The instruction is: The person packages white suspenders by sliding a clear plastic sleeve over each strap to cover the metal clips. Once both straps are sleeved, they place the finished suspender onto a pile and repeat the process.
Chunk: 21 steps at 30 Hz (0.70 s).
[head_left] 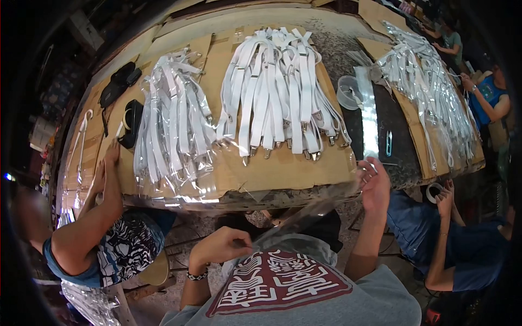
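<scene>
A long, clear plastic bag (pixel 310 213) stretches slantwise across my lap, in front of my grey shirt. At its lower end my left hand (pixel 222 245) is closed, thumb and fingers pinching the plastic. My right hand (pixel 374 187) grips the upper end just off the table edge, fingers curled. Beyond the bag, a heap of white suspenders (pixel 277 92) with metal clips lies on the cardboard (pixel 228 176). To its left is a pile of suspenders in clear bags (pixel 174 119). A flat stack of clear bags (pixel 370 122) lies beyond my right hand.
Thread snips (pixel 388 144) and a round plastic tub (pixel 349 93) are on the dark tabletop. More bagged suspenders (pixel 427 92) lie at right. A black tape dispenser (pixel 130 124) stands at left. Co-workers sit close on both sides; one at right holds a tape roll (pixel 434 193).
</scene>
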### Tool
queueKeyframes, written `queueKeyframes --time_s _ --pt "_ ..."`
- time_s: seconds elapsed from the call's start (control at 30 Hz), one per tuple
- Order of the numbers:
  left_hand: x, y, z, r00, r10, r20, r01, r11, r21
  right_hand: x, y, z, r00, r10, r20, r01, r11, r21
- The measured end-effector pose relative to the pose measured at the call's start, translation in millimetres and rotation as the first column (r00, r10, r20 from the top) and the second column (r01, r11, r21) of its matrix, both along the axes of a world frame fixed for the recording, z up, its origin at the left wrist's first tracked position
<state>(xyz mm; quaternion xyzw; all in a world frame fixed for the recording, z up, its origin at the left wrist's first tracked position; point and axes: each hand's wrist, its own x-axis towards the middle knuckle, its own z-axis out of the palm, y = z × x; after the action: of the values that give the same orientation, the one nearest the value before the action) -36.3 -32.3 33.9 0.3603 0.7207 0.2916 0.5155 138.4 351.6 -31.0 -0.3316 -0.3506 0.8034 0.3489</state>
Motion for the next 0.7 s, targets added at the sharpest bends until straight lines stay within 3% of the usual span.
queueKeyframes --time_s 0.1,0.2,0.23,0.33,0.4,0.47,0.53,0.57,0.63,0.7 --pt "-5.0 -30.7 -33.6 0.985 0.009 -0.173 -0.028 0.994 -0.109 -4.3 -7.8 4.0 0.998 -0.057 -0.021 0.058 0.995 0.075" --pt "6.5 -27.0 -51.0 0.907 0.132 -0.399 0.002 0.948 0.317 -11.1 -29.0 18.0 0.997 0.064 -0.036 -0.056 0.981 0.186" --pt "8.8 -16.4 -41.8 0.887 0.158 -0.433 -0.015 0.949 0.315 -15.0 -39.3 27.7 0.994 0.114 -0.007 -0.109 0.966 0.235" --pt "-4.3 25.8 -17.3 0.869 0.416 -0.266 -0.301 0.873 0.383 -33.0 -66.9 46.7 0.978 0.201 0.062 -0.21 0.914 0.346" --pt "-23.4 60.3 1.3 0.671 0.623 -0.402 -0.41 0.764 0.498 -41.0 -76.4 47.6 0.951 0.296 0.092 -0.308 0.871 0.383" --pt "-65.7 91.7 1.1 0.414 0.693 -0.59 -0.258 0.711 0.654 -44.3 -85.8 50.6 0.917 0.383 0.114 -0.396 0.833 0.387" --pt "-110.2 120.8 -17.7 0.095 0.674 -0.733 -0.203 0.734 0.648 -44.5 -95.1 49.5 0.888 0.449 0.104 -0.45 0.796 0.404" --pt "-124.8 129.6 -24.3 0.039 0.594 -0.803 -0.234 0.787 0.571 -41.3 -97.2 52.2 0.86 0.493 0.132 -0.502 0.771 0.391" --pt "-149.1 143.6 -34.9 -0.058 0.407 -0.912 -0.305 0.863 0.404 -37.7 -102.2 46.3 0.854 0.492 0.166 -0.493 0.669 0.556" --pt "-164.0 150.1 -45.2 0.008 0.304 -0.953 -0.336 0.898 0.284 -30.1 -100.9 45.3 0.847 0.478 0.232 -0.497 0.557 0.666"
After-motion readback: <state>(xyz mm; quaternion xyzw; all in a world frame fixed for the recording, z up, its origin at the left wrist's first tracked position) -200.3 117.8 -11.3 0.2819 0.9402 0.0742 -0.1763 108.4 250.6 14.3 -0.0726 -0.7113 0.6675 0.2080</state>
